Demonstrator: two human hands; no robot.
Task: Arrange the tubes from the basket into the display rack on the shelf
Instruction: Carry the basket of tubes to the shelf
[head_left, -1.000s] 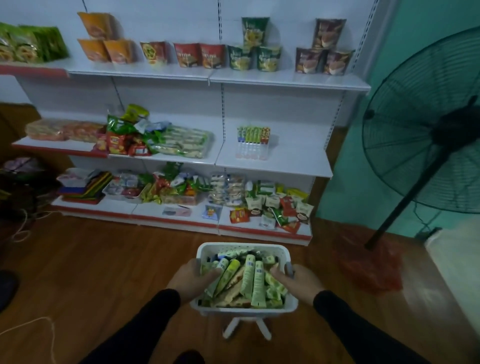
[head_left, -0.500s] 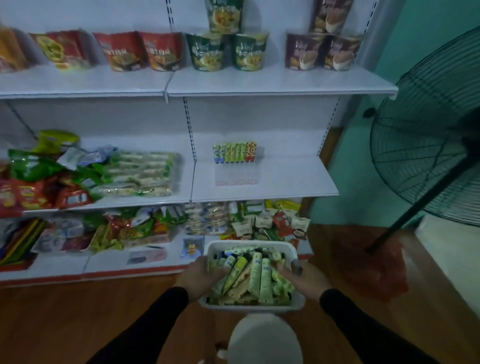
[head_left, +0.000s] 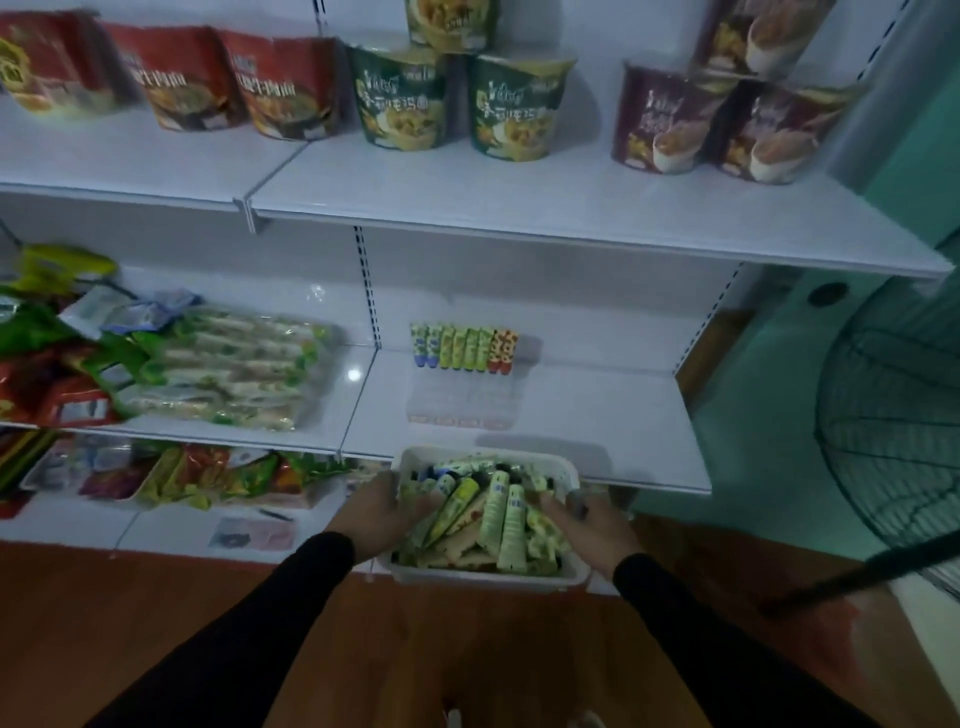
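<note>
I carry a white basket (head_left: 483, 578) heaped with green, yellow and white tubes (head_left: 511, 525), just in front of the middle shelf's edge. My left hand (head_left: 379, 506) grips the basket's left rim, thumb inside. On the opposite rim my right hand (head_left: 592, 522) grips the same way. Straight ahead on the middle shelf (head_left: 597, 415) stands a clear display rack (head_left: 462, 405). Its back row holds several upright tubes (head_left: 464, 347), blue, green and red; the front rows look bare.
Snack packets (head_left: 228, 374) fill the shelf section to the left. Noodle cups (head_left: 457, 93) stand on the shelf above. A black standing fan (head_left: 893, 431) is close on the right. Packets crowd the bottom shelf (head_left: 171, 478). Wooden floor lies below.
I have walked closer to the shelf with the basket held in both hands. The rack and shelves now loom larger, and the basket reaches the middle shelf's front edge.
</note>
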